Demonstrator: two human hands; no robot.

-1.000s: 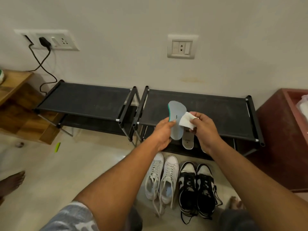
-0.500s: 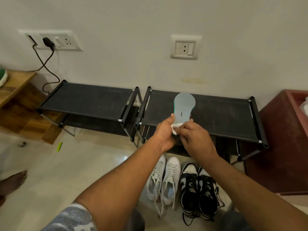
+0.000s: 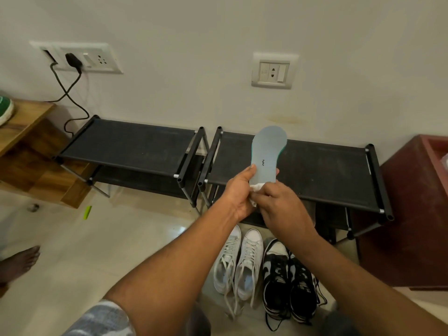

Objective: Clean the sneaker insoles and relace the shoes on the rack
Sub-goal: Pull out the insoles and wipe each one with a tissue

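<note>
My left hand grips the heel end of a grey-blue insole with a green edge, holding it upright over the right black shoe rack. My right hand pinches a white wipe against the insole's lower end. A pair of white sneakers with loose laces stands on the floor below my hands. Beside it on the right is a black and white pair.
A second black rack stands to the left, with a wooden shelf beyond it. A dark red cabinet is at the right. A charger cable hangs from the wall socket. Someone's bare foot is at the far left.
The insole has tilted up and back, with its toe end now higher over the rack. My right hand moved the wipe from the insole's middle down to its heel end.
</note>
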